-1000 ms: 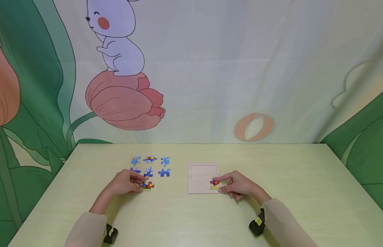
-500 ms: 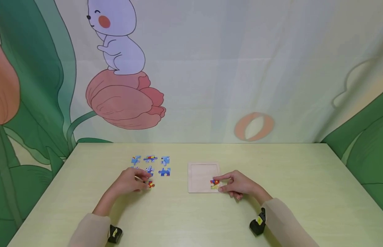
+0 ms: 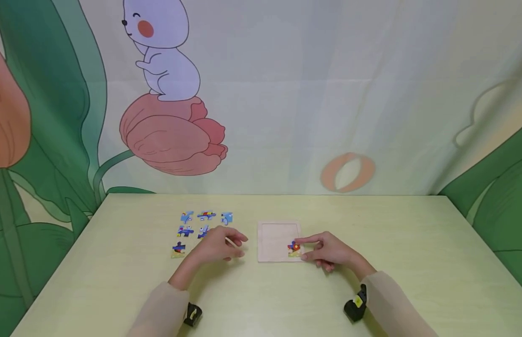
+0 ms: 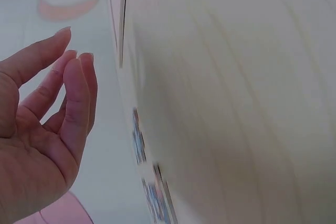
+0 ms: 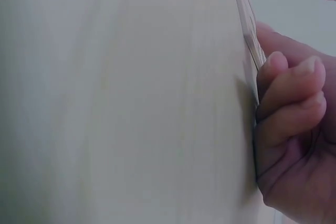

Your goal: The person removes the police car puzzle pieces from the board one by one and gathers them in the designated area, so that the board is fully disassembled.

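Note:
My left hand point(image 3: 220, 243) hovers over the table between the jigsaw pieces and the wooden puzzle tray point(image 3: 279, 261). A gap shows between its thumb and loosely bent fingers, with nothing held in the left wrist view. In the tray's near right corner lies a jigsaw piece point(image 3: 293, 249), red, blue and yellow-green. My right hand point(image 3: 330, 252) is at the tray's right rim: a fairly straight index finger touches beside the piece, and the thumb tip touches lower down. Its other fingers curl beneath, as the right wrist view shows. The piece itself is hidden there.
Several loose jigsaw pieces lie in rows to the left, among them a blue one point(image 3: 186, 231) and one with a yellow-green edge point(image 3: 178, 249). My left hand and forearm cover part of that group. A printed curtain point(image 3: 277, 117) hangs behind the table point(image 3: 391, 224).
My left hand has left the near row of pieces and moved right, uncovering the near left piece. The right index fingertip has shifted slightly right, showing more of the piece in the tray.

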### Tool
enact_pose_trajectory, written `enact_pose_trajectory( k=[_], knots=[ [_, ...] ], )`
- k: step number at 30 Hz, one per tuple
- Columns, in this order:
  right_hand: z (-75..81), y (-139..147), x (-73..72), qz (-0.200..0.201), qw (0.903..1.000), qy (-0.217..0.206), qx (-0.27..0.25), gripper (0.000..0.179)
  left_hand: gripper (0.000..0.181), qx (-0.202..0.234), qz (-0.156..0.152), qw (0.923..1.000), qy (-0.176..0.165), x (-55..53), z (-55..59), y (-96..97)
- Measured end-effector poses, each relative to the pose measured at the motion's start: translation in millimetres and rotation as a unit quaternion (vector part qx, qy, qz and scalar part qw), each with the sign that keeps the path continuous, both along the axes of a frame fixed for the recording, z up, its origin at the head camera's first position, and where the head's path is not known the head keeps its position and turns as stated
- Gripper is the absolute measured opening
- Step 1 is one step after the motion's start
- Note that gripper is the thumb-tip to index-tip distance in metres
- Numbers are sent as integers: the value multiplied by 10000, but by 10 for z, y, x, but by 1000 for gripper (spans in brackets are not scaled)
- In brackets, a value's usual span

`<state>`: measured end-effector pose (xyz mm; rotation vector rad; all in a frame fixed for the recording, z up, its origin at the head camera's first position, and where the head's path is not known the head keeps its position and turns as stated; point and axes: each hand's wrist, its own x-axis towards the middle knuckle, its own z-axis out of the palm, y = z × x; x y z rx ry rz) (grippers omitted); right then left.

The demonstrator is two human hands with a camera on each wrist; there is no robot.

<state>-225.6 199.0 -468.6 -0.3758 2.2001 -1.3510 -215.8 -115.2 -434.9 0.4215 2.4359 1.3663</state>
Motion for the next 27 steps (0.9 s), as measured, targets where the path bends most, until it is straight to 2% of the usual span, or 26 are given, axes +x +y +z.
enact_pose_trajectory(
  k=[11, 18, 21, 27],
  knots=[
    [-1, 36, -20, -43, 9998, 32, 168, 54, 32, -98, -376, 9990, -242, -103, -85, 619],
    [1, 19, -15, -36, 9997, 69, 221, 53, 34, -222, -393, 9985, -321, -153, -111, 902],
    [8, 19, -7, -41, 9997, 102, 205, 52, 35, -422, -400, 9980, -233, -173, -115, 1003],
    [5, 19, -13, 25, 9998, 181, 116, 51, 35, -956, -325, 9948, 154, -182, -127, 1149]
  ],
)
